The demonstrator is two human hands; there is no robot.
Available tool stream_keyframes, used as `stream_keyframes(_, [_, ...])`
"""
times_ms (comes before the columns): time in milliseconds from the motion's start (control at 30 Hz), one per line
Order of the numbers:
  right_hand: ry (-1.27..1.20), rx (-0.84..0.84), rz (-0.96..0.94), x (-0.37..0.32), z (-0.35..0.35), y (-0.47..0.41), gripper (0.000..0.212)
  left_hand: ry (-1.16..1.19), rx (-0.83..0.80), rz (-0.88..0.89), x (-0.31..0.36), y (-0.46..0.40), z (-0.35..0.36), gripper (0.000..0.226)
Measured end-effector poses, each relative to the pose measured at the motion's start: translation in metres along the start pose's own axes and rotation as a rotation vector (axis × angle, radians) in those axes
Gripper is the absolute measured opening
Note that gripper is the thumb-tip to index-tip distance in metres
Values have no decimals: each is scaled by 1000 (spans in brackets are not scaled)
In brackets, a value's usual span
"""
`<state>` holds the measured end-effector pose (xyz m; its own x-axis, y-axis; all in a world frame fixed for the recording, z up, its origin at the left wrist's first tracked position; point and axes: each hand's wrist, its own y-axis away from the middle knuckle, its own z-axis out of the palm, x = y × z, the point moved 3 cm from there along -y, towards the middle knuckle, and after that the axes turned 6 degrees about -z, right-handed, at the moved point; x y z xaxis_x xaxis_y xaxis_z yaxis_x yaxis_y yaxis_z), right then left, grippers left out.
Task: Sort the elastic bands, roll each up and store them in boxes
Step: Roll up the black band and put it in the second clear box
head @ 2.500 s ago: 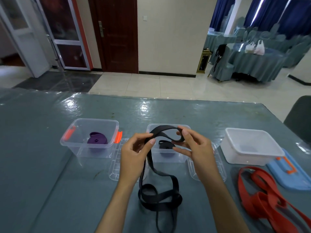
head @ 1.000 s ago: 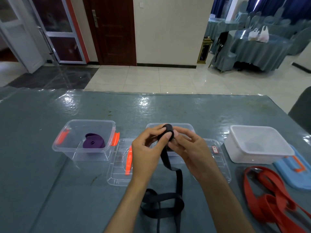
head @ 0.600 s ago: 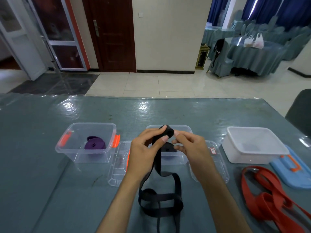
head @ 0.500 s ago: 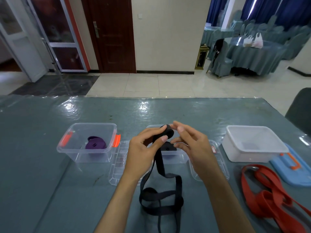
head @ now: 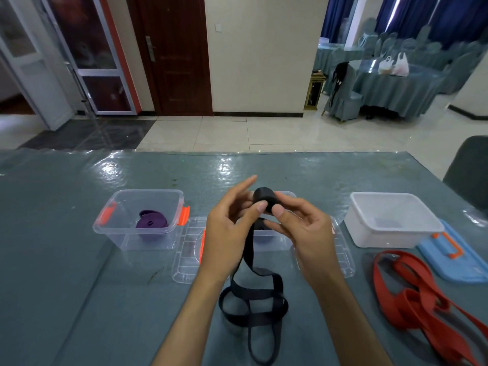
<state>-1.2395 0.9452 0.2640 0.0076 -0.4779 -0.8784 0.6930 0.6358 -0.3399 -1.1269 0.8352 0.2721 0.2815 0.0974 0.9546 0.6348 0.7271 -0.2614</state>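
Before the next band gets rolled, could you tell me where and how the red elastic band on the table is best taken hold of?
Probably at the rounded loop end of the red elastic band, nearest the white box. That end lies flat and single on the table, apart from the tangled, overlapping strands further back. Come down from above with the right hand, the nearer one, and pinch the flat strap across its width.

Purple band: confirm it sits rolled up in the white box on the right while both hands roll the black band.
Not quite. The head view shows the purple band rolled up in the clear box with orange latches on the left, not the white box on the right. The left hand and right hand are indeed rolling the black band.
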Motion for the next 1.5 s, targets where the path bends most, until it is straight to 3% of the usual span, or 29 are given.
stream_keyframes(167, [123, -19, -48, -6, 1, 4, 25, 97, 139, 52, -3, 9, 5, 17])
stream_keyframes(367, [124, 24, -53, -10, -4, 9, 40, 58, 35, 68, -7, 18, 12, 31])
stream_keyframes(433, [93, 24, -73, -12, -5, 8, 36, 0, 29, 58, -8, 21, 9, 34])
stream_keyframes(667, [-38, 48, 64, -4, -4, 8, 40, -167, 24, 159, -4, 20, 4, 32])
stream_keyframes(1000, [133, 164, -84, -8, 3, 11, 18, -198, 148, 188, -10, 25, 9, 23])
stream_keyframes(1100, [146, 91, -17, -4, -1, 7, 22, -217, 137, 166, -14, 23, 5, 21])
stream_keyframes(1300, [406, -57, -50, -10, -12, -10, 19, -181, 72, 75, -20, 15, -6, 20])
stream_keyframes(1500, [326, -133, -68, -11, -11, -21, 24, -167, 43, 83, -17, 4, -5, 22])
